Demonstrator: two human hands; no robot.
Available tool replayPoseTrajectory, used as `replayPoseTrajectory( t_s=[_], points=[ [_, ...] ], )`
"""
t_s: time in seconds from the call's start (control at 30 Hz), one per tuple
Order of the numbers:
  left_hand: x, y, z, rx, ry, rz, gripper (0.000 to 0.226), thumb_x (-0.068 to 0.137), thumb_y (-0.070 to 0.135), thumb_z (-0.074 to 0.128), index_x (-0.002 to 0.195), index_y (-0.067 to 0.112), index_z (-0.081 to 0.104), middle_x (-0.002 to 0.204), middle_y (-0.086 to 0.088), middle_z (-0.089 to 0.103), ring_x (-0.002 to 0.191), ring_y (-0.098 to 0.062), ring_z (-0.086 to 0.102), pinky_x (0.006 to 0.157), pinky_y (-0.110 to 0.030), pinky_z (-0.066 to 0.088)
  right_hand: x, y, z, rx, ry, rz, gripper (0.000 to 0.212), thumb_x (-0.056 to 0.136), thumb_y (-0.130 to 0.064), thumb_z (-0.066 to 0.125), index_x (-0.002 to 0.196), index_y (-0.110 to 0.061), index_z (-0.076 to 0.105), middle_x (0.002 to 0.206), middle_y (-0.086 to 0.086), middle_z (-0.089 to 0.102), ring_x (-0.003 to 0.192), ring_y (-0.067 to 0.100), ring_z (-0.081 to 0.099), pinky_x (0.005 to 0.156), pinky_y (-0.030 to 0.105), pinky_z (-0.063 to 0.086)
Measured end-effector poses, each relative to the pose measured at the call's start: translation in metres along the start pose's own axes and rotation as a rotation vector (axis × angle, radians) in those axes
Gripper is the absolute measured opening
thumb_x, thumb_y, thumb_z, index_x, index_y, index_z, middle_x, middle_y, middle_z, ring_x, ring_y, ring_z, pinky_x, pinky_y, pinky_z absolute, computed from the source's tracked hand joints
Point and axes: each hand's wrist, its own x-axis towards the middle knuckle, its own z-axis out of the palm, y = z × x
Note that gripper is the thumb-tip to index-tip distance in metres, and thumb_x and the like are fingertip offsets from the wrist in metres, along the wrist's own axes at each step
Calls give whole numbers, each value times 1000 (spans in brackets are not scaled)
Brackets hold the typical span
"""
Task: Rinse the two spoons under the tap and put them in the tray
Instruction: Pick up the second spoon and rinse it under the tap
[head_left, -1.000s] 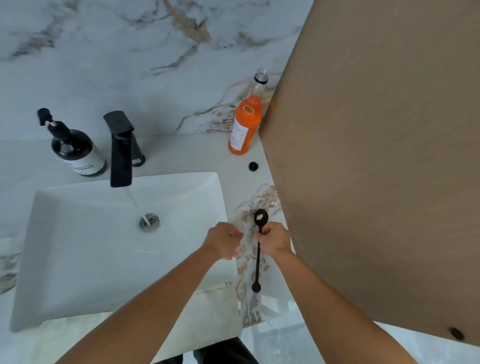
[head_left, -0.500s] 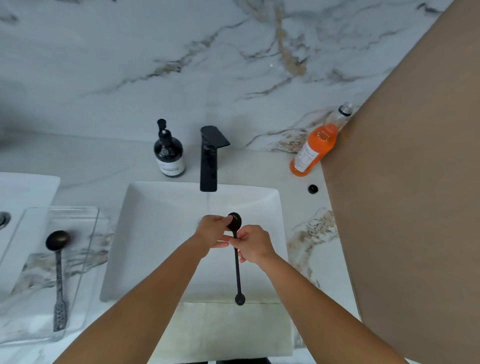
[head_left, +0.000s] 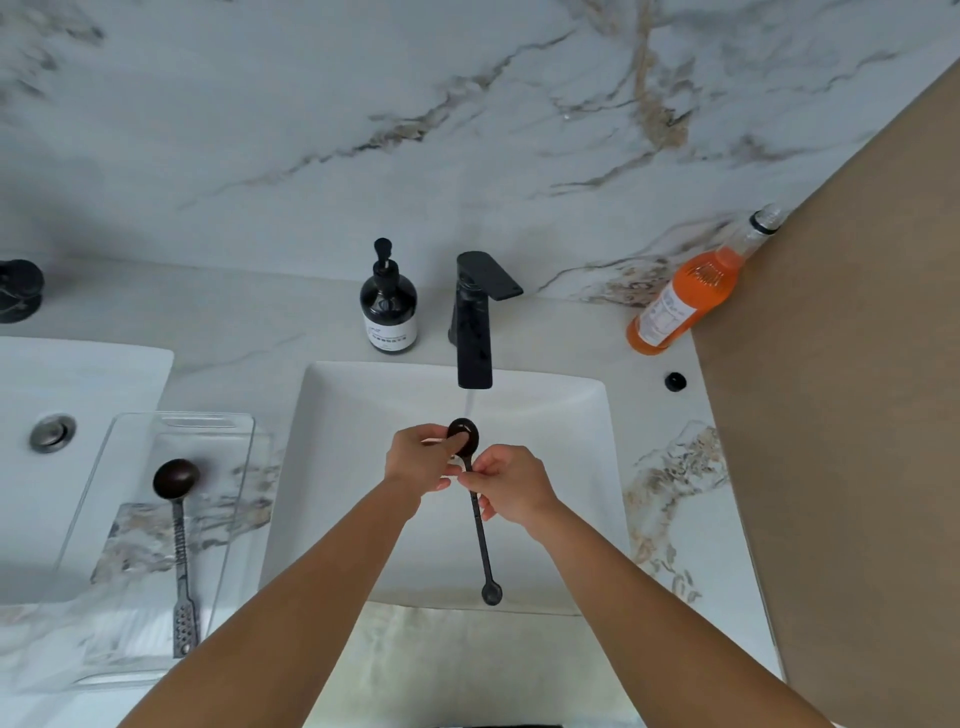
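A long black spoon (head_left: 480, 540) hangs over the white sink (head_left: 571, 415), its bowl up under the thin stream from the black tap (head_left: 474, 332). My right hand (head_left: 511, 486) pinches the handle just below the bowl. My left hand (head_left: 418, 460) rests fingers and thumb on the bowl. A second dark spoon (head_left: 179, 525) lies lengthwise in the clear tray (head_left: 130, 431) on the counter left of the sink.
A black soap dispenser (head_left: 388, 306) stands left of the tap. An orange bottle (head_left: 685, 296) and its black cap (head_left: 675, 382) sit at the back right, next to a brown panel (head_left: 841, 415). Another sink with a drain (head_left: 52, 432) lies far left.
The black spoon moved from the counter right of the sink to under the running tap, held in both hands. The view swung left, bringing the tray and second spoon into sight.
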Motion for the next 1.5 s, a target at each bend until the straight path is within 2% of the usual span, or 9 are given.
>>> replayPoseTrajectory(
  t_s=[0.2,0.3,0.5,0.73,0.93,1.07,1.27,1.4,1.5],
  points=[
    [4,-11,-28,-290,-167,-71,21,92,33,68,109,21,73,103,-1,79,92,-24,75,70,-31,57,10,-8,9,-26,15,-18,19,81,-18,79,82,-6,64,58,0,64,37,9,57,42,23,51],
    [12,-15,-35,-402,-101,-121,13,96,17,63,103,18,74,98,0,79,93,-23,73,75,-33,57,16,-11,10,-11,41,3,19,81,-15,78,84,-2,66,60,3,64,35,10,55,42,24,53],
    [23,-12,-42,-502,-40,-182,16,84,28,78,95,16,76,93,1,75,83,-18,68,66,-30,57,27,-13,8,-12,55,24,16,81,-15,78,79,-8,64,61,2,63,34,7,55,40,21,51],
    [32,-10,-30,-499,-39,-179,10,88,12,73,97,14,74,99,-2,79,89,-20,70,74,-31,56,34,-11,6,-22,48,28,13,84,-14,75,80,-8,65,64,2,63,36,6,55,41,21,50],
    [27,2,3,-427,-255,-217,29,87,27,75,108,8,71,97,-6,72,86,-22,67,82,-33,56,36,-11,1,-4,32,18,13,82,-14,76,86,-5,68,65,2,64,38,6,56,43,22,50],
    [25,8,23,-407,-134,-174,9,93,12,65,92,4,70,88,-7,75,66,-20,69,63,-30,58,37,-9,-1,26,-7,20,11,82,-12,76,85,-6,68,69,3,67,47,14,59,48,30,56],
    [30,9,33,-288,56,-43,22,97,25,60,90,6,70,79,-11,71,61,-24,63,66,-38,59,48,-19,-20,72,23,75,26,89,-33,68,88,-8,68,76,2,71,59,19,62,60,34,59],
    [26,13,38,-215,-57,38,25,96,-1,41,96,-4,66,74,-13,65,52,-19,53,54,-31,49,57,-31,-18,181,34,56,25,92,-32,67,109,-13,67,92,10,71,71,24,65,70,39,62],
    [22,11,42,-249,-99,82,33,82,-14,34,80,-5,66,55,-8,50,53,-22,40,55,-30,39,60,-38,-15,218,-13,40,19,93,-21,66,100,-5,72,85,19,68,66,31,62,73,50,62]
  ],
)
